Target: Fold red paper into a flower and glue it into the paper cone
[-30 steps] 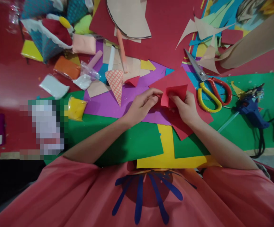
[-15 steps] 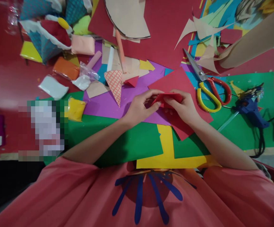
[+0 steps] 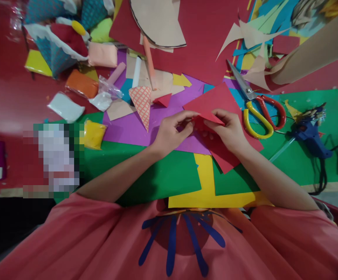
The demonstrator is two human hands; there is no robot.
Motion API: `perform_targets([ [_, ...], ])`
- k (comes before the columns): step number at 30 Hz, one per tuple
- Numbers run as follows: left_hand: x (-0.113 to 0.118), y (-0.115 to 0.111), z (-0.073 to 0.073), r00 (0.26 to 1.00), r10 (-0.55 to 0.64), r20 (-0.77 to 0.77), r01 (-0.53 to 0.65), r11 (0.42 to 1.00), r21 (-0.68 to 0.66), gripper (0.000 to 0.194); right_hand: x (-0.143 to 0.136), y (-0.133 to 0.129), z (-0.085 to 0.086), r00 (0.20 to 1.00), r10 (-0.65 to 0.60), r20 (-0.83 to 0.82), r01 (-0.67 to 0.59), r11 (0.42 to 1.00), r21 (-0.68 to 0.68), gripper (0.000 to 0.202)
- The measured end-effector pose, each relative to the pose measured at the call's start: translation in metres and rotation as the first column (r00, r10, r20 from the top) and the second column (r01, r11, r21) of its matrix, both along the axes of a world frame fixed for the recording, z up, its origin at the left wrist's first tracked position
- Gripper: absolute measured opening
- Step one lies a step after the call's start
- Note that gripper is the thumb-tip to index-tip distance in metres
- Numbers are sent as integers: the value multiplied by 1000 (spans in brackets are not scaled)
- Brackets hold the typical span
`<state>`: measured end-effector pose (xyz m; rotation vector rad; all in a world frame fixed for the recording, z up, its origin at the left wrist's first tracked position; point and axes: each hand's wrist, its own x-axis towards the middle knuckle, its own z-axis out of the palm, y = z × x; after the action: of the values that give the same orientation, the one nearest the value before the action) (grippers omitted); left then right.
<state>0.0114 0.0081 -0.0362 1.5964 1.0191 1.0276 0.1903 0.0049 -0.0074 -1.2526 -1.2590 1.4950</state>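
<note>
Between both hands is a small piece of red paper (image 3: 208, 117), raised above a larger red sheet (image 3: 220, 97). My left hand (image 3: 173, 130) pinches its left end between thumb and fingers. At the other end, my right hand (image 3: 226, 128) is closed on it, thumb on top and fingertips showing underneath. The small piece looks bent or folded; its exact shape is partly hidden by my fingers. Left of my hands, a paper cone (image 3: 141, 103) with an orange lattice pattern lies on a purple sheet (image 3: 163, 136).
Scissors (image 3: 252, 101) with red and yellow handles lie right of my hands, a blue glue gun (image 3: 312, 136) beyond them. Packets of clay, such as an orange one (image 3: 81, 84), and decorated cones (image 3: 55, 50) fill the upper left. A brown paper roll (image 3: 312, 50) lies upper right.
The small red paper has turned in my fingers, showing a flatter face now. My left thumb has drawn slightly back to the left. The things on the table stay put.
</note>
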Motion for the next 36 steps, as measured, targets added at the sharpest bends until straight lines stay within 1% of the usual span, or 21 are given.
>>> perform_targets([
  [2, -1, -1, 1, 1000, 5, -25, -4, 1000, 17, 20, 0, -1, 2, 998, 56, 30, -56, 998, -8, 15],
  [4, -1, -1, 2, 999, 14, -42, -13, 999, 39, 20, 1, -1, 3, 993, 111, 50, -109, 993, -44, 17],
  [6, -1, -1, 3, 998, 32, -49, -29, 997, 68, 19, 2, -1, 5, 990, 138, 42, -135, 988, -75, 16],
  [9, 0, -2, 3, 998, 41, -52, -37, 997, 75, 19, 2, 0, 5, 990, 139, 23, -136, 987, -80, 13],
  [14, 0, -3, 3, 999, 2, -40, 0, 999, 45, 21, 4, 1, 4, 991, 134, -18, -135, 986, -101, 10],
  [19, 0, -4, 5, 999, -1, -44, 3, 998, 56, 22, 3, 0, 6, 995, 84, -45, -91, 978, -185, 4],
  [24, 1, -5, 9, 998, -12, -54, 15, 998, 59, 24, 4, -1, 3, 995, 47, -90, -69, 966, -251, 8],
  [26, 1, -5, 10, 998, -18, -60, 21, 998, 54, 24, 4, -2, 3, 993, 56, -99, -79, 966, -244, 10],
  [28, 1, -5, 10, 998, -14, -63, 18, 998, 57, 25, 4, -2, 4, 995, 64, -73, -79, 973, -216, 13],
  [32, -1, -3, 6, 1000, 3, -27, -1, 999, 40, 22, 5, -2, 4, 995, 97, -10, -97, 983, -156, 21],
  [34, -3, 0, 1, 999, 17, 29, -17, 1000, 15, 20, 7, -1, 2, 990, 134, -38, -138, 981, -136, 24],
  [36, -6, 2, -2, 997, 58, 48, -59, 998, 17, 20, 9, 0, -2, 985, 143, -101, -155, 980, -122, 39],
])
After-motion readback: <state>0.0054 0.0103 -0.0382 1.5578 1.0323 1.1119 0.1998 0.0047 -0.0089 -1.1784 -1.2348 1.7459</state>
